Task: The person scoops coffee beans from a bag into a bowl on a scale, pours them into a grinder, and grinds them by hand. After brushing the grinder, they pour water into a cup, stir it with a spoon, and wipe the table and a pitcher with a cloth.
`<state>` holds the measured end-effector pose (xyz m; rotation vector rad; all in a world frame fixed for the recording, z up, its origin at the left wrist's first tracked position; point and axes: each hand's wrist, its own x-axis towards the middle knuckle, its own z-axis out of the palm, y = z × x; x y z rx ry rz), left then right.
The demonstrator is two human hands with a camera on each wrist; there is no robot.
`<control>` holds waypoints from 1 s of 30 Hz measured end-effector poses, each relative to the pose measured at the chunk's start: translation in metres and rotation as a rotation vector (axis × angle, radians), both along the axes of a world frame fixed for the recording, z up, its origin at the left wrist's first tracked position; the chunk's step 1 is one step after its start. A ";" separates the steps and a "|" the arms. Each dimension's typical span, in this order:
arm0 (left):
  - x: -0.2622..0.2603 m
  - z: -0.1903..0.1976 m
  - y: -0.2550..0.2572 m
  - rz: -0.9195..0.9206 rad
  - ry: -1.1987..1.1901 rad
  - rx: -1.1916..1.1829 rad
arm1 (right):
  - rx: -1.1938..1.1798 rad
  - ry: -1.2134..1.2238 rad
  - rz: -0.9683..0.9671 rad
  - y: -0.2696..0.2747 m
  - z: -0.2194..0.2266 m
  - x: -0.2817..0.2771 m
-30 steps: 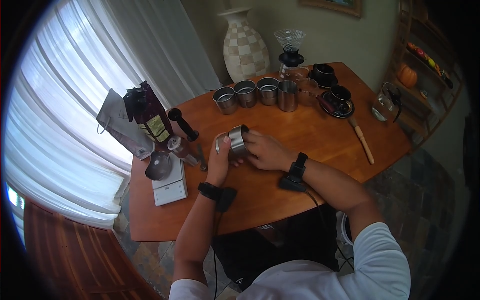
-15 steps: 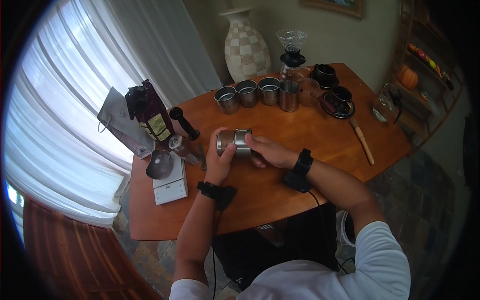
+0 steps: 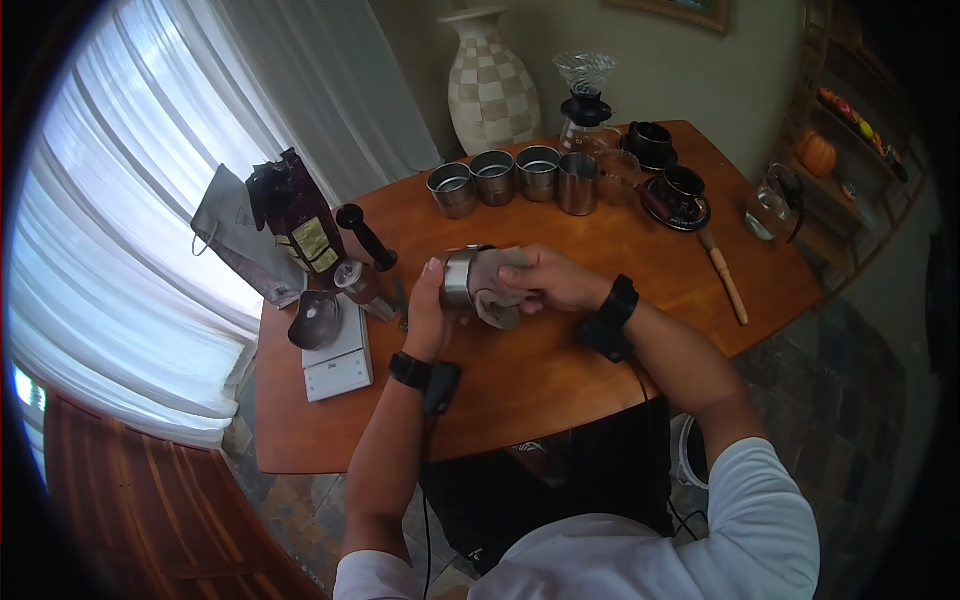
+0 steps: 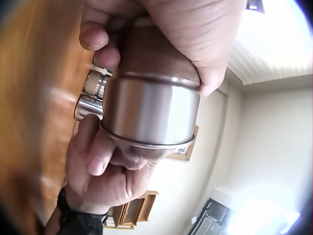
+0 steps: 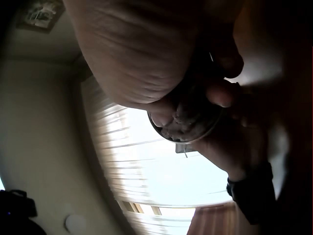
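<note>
Tipped on its side above the table, a steel cup [image 3: 458, 278] is gripped by my left hand [image 3: 428, 318]. Its lower part looks brownish in the left wrist view, where my left fingers and thumb curl round the base [image 4: 156, 54]. My right hand [image 3: 568, 282] pinches a crumpled grey cloth [image 3: 500, 290] at the cup's mouth. In the right wrist view the cloth [image 5: 188, 128] bunches within the round rim, with right fingers pressed into it. The cup's interior is mostly hidden.
Behind stand several metal cups [image 3: 493, 178], a glass dripper [image 3: 584, 75] and dark cups on saucers [image 3: 676, 212]. At left are a white scale [image 3: 338, 375], a small bowl [image 3: 315, 322] and coffee bags [image 3: 298, 225]. A wooden-handled brush [image 3: 728, 280] lies right; a glass pitcher [image 3: 770, 210] stands beyond.
The grey cloth has come into view at the cup's mouth in my right hand, which has shifted slightly right and up. My left hand keeps its grip on the cup.
</note>
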<state>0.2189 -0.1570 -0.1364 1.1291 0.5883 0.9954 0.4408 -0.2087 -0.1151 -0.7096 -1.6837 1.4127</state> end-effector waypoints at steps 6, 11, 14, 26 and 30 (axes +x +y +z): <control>-0.007 0.001 0.005 0.063 -0.090 -0.118 | -0.031 0.405 -0.480 0.007 0.012 0.022; -0.004 0.005 0.002 0.048 -0.063 -0.088 | 0.797 -0.382 -0.637 0.001 0.004 -0.002; -0.007 0.002 0.004 0.141 0.020 -0.062 | 0.865 -0.668 -0.608 -0.002 -0.002 -0.009; 0.000 0.011 -0.001 0.240 0.192 0.245 | 0.204 -0.117 -0.319 0.011 -0.019 -0.006; 0.004 0.013 -0.012 0.217 0.296 0.340 | 0.014 -0.014 -0.160 0.028 -0.043 0.012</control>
